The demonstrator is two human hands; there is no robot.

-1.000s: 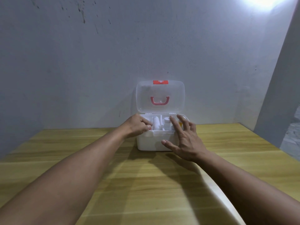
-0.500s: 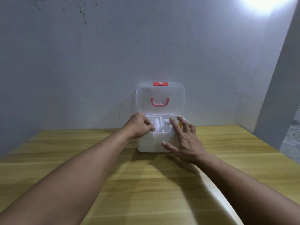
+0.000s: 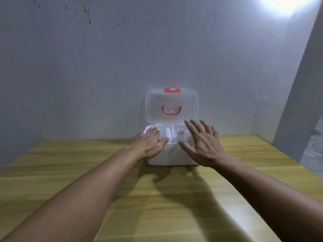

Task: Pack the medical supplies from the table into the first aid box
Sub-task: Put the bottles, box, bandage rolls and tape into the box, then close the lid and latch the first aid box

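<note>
Two bare forearms reach across the wooden table [image 3: 87, 172] toward the first aid box [image 3: 172, 157] at twelve o'clock. The left hand [image 3: 150, 143] rests fingers-down on the supplies inside, grasping nothing visibly; the right hand [image 3: 202, 144] hovers with fingers spread wide. Behind stands the clear lid [image 3: 172, 105]; a careless nudge could drop it on the fingers.

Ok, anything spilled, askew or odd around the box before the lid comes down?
Nothing stands out. The first aid box sits square on the table, lid upright, white items inside its tray. Left hand rests on the tray; right hand hovers open.
</note>
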